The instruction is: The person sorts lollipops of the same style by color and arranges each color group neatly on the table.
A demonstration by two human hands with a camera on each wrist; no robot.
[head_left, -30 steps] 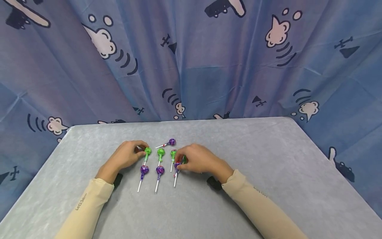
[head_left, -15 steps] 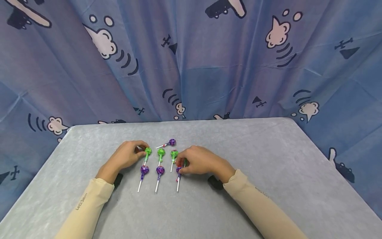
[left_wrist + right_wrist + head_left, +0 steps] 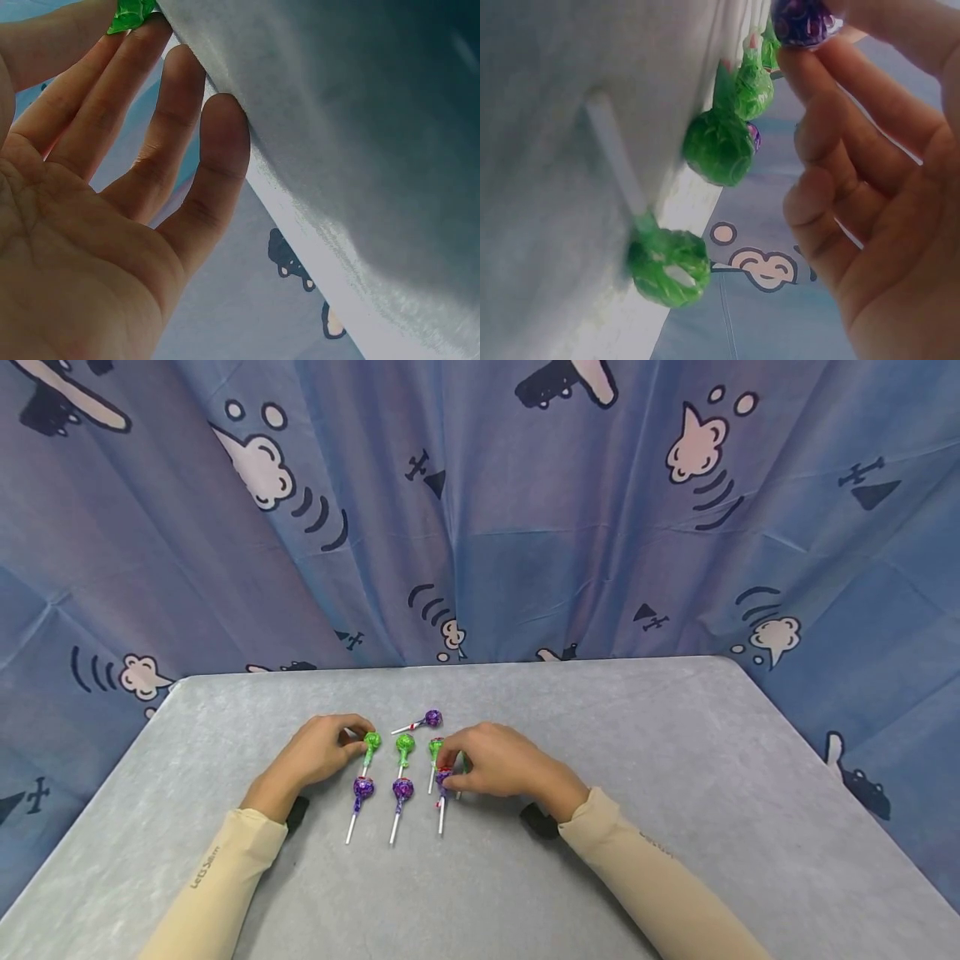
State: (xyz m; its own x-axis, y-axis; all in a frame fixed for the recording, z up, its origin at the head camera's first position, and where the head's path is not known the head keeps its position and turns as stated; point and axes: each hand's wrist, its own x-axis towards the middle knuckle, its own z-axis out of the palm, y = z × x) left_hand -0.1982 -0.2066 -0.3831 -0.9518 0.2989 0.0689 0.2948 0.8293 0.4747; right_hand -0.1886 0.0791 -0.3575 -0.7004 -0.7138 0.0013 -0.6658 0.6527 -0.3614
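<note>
My right hand (image 3: 495,762) pinches a purple-wrapped lollipop (image 3: 444,779) by its head, its white stick pointing toward me. In the right wrist view, that purple head (image 3: 801,21) sits between thumb and fingertips, close over the table. My left hand (image 3: 324,748) holds a green lollipop (image 3: 372,740) at the left end of the green row, thumb and fingertips at its head. Only a bit of its green wrapper (image 3: 132,13) shows in the left wrist view. A third green lollipop (image 3: 436,747) is partly covered by my right fingers, and another green lollipop (image 3: 671,266) lies beyond them.
Two purple lollipops, one left (image 3: 363,788) and one nearer the middle (image 3: 402,789), lie in front of the green row. A green lollipop (image 3: 405,744) lies mid-row. One more purple lollipop (image 3: 432,718) lies slanted behind. A patterned curtain (image 3: 510,527) hangs beyond the grey table (image 3: 600,877).
My right hand has shifted the purple lollipop slightly toward me and right, then back a little left and away. My left hand stays in place.
</note>
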